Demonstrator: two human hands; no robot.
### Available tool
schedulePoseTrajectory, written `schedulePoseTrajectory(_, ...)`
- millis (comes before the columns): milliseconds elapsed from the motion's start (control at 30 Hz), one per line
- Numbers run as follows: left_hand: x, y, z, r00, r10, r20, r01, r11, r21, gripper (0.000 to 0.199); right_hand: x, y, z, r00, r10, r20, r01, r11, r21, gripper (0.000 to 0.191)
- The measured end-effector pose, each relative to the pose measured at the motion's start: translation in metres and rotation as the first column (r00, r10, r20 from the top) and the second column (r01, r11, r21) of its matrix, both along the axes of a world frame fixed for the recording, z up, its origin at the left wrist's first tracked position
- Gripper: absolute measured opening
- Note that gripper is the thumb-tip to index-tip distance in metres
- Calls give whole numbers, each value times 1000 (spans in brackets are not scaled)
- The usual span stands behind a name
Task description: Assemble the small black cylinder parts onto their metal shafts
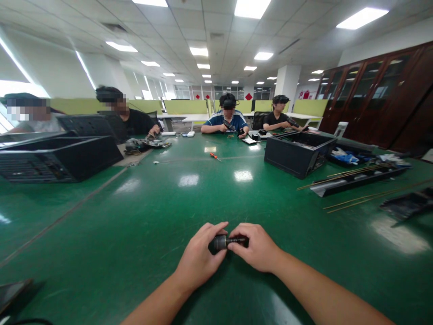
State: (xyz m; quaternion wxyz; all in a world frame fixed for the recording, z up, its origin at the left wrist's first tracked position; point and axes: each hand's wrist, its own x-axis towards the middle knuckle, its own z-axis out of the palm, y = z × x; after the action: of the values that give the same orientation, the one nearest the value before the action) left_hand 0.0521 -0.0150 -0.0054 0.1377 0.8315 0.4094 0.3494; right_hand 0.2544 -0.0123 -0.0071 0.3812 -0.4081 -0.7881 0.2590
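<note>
My left grip (200, 255) closes around a dark cylinder (221, 242) over the bench (135, 216); my right grip (259, 246) pinches the slender shaft (232, 241). Apparent step: two-handed adjustment; the next move calls for steady alignment.

1. 12 o'clock from the left hand (199, 255) and right hand (259, 248): open tabletop (189, 203), passable low as far as an orange screwdriver (214, 156).
2. 10 o'clock: a long bare run, then a black case (94, 158) walls off low passage.
3. 1 o'clock: a second black case (286, 158) stands in the way.
4. 2 o'clock: thin brass rods (360, 198) lie across the route.
5. 8 to 9 o'clock: room until a dark object (12, 293).
</note>
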Motion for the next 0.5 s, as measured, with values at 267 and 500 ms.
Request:
schedulePoseTrajectory(267,-2,1,2,999,22,24,-22,1000,4,52,1,-1,3,1000,-10,-22,10,1000,-15,8)
schedulePoseTrajectory(500,-1,0,4,999,35,36,-36,999,11,50,1,-1,5,999,-10,-39,9,1000,-19,6)
